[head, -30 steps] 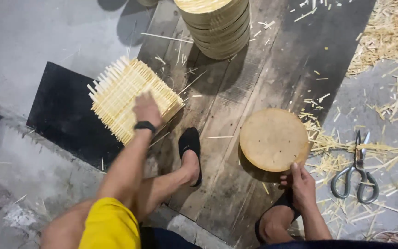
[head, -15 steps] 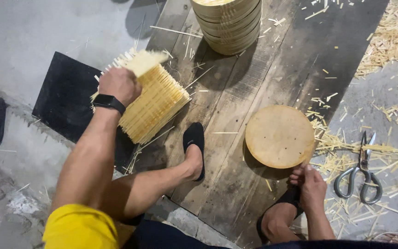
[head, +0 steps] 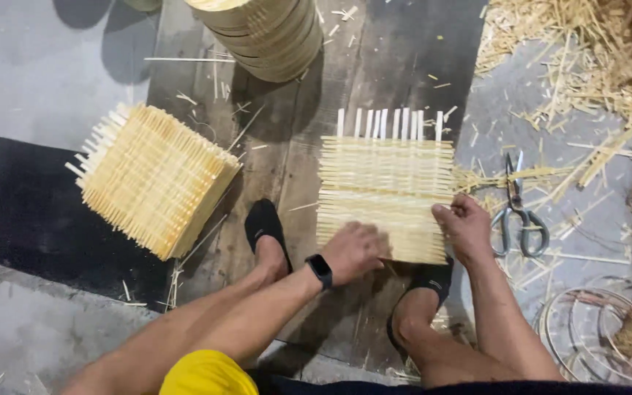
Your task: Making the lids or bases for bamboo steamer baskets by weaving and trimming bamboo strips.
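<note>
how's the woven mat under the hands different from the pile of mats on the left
The woven mat is a single layer lying flat and square-on under both hands; the stack of mats is many layers thick, sits turned at an angle and is untouched. The mat lies on wooden boards, the stack partly on a black sheet. Both are pale woven strips.

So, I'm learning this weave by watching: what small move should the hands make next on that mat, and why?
Probably slide the woven mat square over the round disc hidden beneath it. The left hand presses its near edge, the right hand grips its right side, and the mat sits slightly skewed.
</note>
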